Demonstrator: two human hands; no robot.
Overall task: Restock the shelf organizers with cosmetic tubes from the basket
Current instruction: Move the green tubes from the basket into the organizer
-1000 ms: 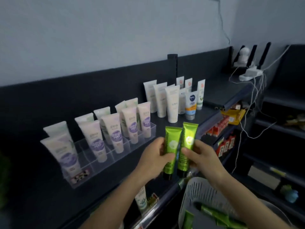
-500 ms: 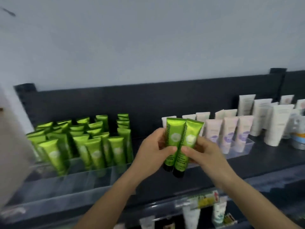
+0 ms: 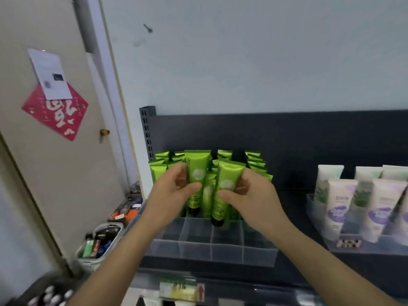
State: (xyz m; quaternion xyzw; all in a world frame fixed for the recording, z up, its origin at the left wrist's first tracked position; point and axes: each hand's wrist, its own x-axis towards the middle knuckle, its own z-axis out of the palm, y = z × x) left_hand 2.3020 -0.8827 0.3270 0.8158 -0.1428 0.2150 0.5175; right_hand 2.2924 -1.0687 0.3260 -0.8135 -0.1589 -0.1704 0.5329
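Holding one green tube [image 3: 197,171] in my left hand [image 3: 174,193] and a second green tube [image 3: 227,181] in my right hand [image 3: 251,195], I have both upright, with the crimped ends up and the black caps down. Each hand is wrapped round its own tube, with the thumb across the front and the fingers curled behind. The left tube sits a little higher. The right one is lower and tilts slightly, and its cap hangs over the clear organizer [image 3: 212,247]. The two tubes are close side by side, and I cannot tell whether they touch.

The organizer stands on the dark shelf [image 3: 309,268] right below my hands and is divided into small square compartments. The front rows show only their clear walls. The back rows hold many more standing green tubes [image 3: 254,162], which reach up behind my fingers against the shelf's dark back panel [image 3: 309,138].

A second clear organizer [image 3: 313,206] stands to the right, well apart from the first, and holds white tubes with purple labels [image 3: 337,204]. A printed label [image 3: 181,290] is fixed to the front edge of the shelf below.

To the left, a pale door [image 3: 66,173] carries a red paper square [image 3: 55,111] with a white sheet [image 3: 50,74] overlapping its top corner. Low beside the door is a small bin [image 3: 99,246] of mixed items, too blurred to name.
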